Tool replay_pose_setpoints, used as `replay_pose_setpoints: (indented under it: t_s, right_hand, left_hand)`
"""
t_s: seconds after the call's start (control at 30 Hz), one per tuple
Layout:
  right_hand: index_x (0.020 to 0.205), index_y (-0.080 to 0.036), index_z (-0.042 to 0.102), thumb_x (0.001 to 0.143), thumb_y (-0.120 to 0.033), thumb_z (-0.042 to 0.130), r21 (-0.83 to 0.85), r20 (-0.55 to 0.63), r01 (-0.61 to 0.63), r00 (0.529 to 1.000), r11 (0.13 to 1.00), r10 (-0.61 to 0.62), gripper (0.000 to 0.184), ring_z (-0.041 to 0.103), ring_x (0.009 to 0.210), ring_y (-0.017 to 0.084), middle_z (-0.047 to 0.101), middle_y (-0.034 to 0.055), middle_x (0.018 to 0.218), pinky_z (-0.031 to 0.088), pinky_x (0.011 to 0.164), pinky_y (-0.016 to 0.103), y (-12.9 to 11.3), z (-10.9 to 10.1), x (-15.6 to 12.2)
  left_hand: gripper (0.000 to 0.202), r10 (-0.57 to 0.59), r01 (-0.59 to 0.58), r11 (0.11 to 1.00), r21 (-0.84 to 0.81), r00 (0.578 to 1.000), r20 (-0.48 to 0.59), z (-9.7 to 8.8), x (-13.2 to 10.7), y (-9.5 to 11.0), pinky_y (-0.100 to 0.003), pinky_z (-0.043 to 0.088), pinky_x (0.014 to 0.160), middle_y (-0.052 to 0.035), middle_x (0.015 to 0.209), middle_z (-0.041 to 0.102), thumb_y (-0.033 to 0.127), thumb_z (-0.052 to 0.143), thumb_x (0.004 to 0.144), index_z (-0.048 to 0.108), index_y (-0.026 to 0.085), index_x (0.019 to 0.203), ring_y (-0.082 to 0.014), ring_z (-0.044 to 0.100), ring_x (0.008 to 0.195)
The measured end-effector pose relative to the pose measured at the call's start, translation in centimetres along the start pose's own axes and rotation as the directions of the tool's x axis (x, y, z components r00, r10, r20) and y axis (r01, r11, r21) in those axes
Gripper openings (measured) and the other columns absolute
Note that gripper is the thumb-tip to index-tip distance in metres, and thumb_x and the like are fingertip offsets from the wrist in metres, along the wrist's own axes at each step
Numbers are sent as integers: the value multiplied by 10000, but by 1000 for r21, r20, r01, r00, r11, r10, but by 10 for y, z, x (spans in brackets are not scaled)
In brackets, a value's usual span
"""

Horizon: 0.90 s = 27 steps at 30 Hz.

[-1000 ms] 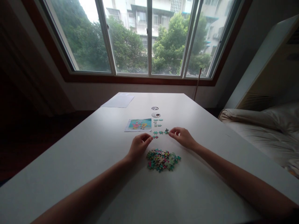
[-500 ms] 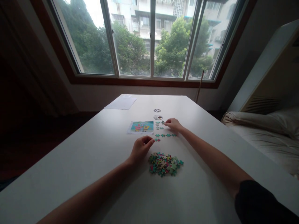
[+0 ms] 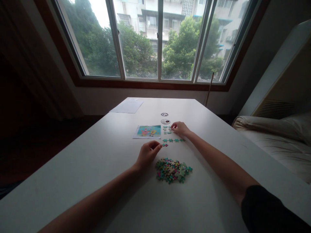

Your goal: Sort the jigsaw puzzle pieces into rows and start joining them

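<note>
My right hand point(image 3: 180, 128) reaches in from the right, thumb and fingers pinched on a small teal jigsaw puzzle piece point(image 3: 169, 127) beside a few similar pieces point(image 3: 165, 127) in short rows. My left hand point(image 3: 147, 153) rests on the table with its fingertips pressed together, close to a pair of pink-and-teal pieces point(image 3: 165, 145); whatever is between its fingers is hidden. Between the hands runs a row of teal pieces point(image 3: 171, 140). Nearer me lies a heap of mixed puzzle pieces point(image 3: 173, 171). A printed cartoon picture point(image 3: 148, 131) lies flat beyond my left hand.
Two round patterned discs point(image 3: 165, 121) lie beyond the pieces on the white table point(image 3: 97, 165). White paper sheets point(image 3: 127, 106) lie at its far left corner. A cushioned seat point(image 3: 274, 132) stands to the right, and a window fills the wall ahead.
My right hand has shifted slightly, and the piece at its fingertips sits lower, among the others. My left hand keeps its pose. The whole view has drifted slightly.
</note>
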State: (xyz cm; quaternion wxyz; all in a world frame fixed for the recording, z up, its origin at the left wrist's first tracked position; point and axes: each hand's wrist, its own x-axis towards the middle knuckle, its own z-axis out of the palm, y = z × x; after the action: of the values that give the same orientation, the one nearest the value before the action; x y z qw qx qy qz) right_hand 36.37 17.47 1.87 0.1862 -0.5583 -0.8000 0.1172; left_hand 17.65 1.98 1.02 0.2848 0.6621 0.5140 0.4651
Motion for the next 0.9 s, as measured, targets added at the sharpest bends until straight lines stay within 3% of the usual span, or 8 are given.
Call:
replay_pose_setpoints:
  t_s: [0.63, 0.77, 0.9]
  right_hand:
    - [845, -201, 679, 750, -309, 553, -20, -72, 55, 996, 998, -57, 191, 570, 751, 142, 660, 41, 836, 390, 679, 229, -18, 4, -4]
    - [843, -187, 671, 769, -301, 533, 21, -77, 158, 985, 987, -156, 193, 547, 696, 112, 649, 25, 801, 392, 653, 212, -22, -12, -25]
    - [782, -178, 677, 740, -313, 564, 216, 82, 360, 920, 908, -384, 181, 504, 584, 94, 614, 2, 660, 398, 570, 205, -19, -35, -72]
  left_hand:
    - [233, 4, -4, 1000, -8, 1000, 1, 0, 0, 0, -224, 381, 526, -16, 613, 587, 342, 530, 740, 615, 136, 671, -128, 490, 573]
    - [232, 6, -6, 1000, -9, 1000, 11, 0, 0, 0, -222, 378, 525, -15, 612, 584, 337, 526, 745, 614, 137, 669, -127, 486, 574]
    - [234, 16, -16, 1000, -1, 1000, 8, 1, 1, 0, -220, 371, 514, -16, 609, 581, 333, 520, 745, 618, 138, 663, -125, 480, 567]
